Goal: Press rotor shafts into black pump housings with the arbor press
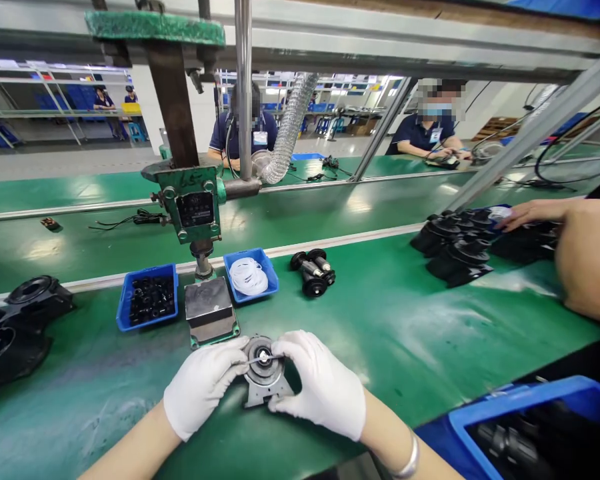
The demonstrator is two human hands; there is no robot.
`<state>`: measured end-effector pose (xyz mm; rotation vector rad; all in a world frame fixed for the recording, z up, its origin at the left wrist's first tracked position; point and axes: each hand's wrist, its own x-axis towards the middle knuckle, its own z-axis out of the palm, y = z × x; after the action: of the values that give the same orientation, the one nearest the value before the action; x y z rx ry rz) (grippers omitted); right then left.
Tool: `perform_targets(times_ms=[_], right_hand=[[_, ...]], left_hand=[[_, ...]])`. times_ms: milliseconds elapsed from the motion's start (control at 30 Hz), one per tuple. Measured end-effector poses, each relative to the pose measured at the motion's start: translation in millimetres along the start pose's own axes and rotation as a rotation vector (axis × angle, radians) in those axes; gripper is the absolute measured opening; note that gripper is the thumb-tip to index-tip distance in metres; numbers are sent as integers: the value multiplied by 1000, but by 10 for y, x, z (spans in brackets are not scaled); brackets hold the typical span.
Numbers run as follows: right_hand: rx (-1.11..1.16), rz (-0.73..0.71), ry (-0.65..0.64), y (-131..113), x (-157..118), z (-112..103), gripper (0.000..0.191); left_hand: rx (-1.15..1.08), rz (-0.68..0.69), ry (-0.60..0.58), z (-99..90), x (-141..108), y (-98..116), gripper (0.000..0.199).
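Note:
Both of my hands wear white gloves and meet at a round, dark grey part point(266, 373) with stepped rings and a flat, notched bracket foot. My left hand point(207, 380) has its fingers pressed together at the part's left rim. On the other side, my right hand point(317, 383) grips it, index finger near the hub and thumb beside the foot. A thin pale strip point(256, 361) crosses the bright hub between my fingertips; its kind is unclear. Just beyond stands the press's block point(209, 303), under the green press head point(193, 203).
Blue bins hold small black pieces point(153, 298) and white rings point(249, 276). Black-wheeled shafts point(313, 270) lie right of them. Black housings stand left point(17, 327) and right point(455, 247), where another person's arm point(587, 253) reaches in. A blue crate point(535, 400) sits front right.

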<state>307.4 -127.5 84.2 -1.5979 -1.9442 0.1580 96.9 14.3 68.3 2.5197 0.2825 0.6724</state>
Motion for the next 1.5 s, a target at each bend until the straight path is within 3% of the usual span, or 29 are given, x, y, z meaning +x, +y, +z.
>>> perform_targets(times_ms=[167,233,333,400,500,567,667,767,833,900,967,1133,1200,1300,1333,1400,1500], right_hand=[[-137,-103,42,-63,-183,142,25],[-162,-137,98,-76,-200,176,20],[-232,-131,206,-115,-211,189,17],[-228,-110,282,-149,-218,186,13],[-5,0,365,-180,-193,205,12],[205,152,369,-180,-129,246,26],[431,302,278,-168,-9,319,54],[437,306,265,-124,10,306,47],[438,323,420,-65,-43,235,34],[477,364,605,-4,-89,164,44],[510,434,683,17,-79,146,48],[492,411,370,-59,14,255,44],[419,416,461,-44,-18,246,41],[388,489,687,-6,-40,208,53],[403,495,689,-8,-22,208,51],[456,457,573,-33,35,227,38],[489,364,421,-42,54,235,36]], left_hand=[[-148,-20,-140,-103,-55,81,19],[-180,-33,-196,-176,-78,109,14],[-258,-184,-190,-226,-70,138,11],[-301,-324,-152,-167,-22,154,38],[-402,-450,-161,58,86,190,115],[-518,-498,-151,232,144,227,129],[-662,-499,-61,409,176,286,123],[-727,-450,11,452,164,317,118],[-712,-458,12,442,153,317,116],[-671,-469,-10,435,145,308,115],[-636,-462,-13,441,143,300,115],[-658,-427,6,474,144,296,116],[-649,-425,4,482,141,288,117],[-603,-439,8,497,139,268,117],[-596,-441,10,501,141,263,116],[-604,-441,13,506,147,259,114],[-633,-433,13,499,149,261,113]])
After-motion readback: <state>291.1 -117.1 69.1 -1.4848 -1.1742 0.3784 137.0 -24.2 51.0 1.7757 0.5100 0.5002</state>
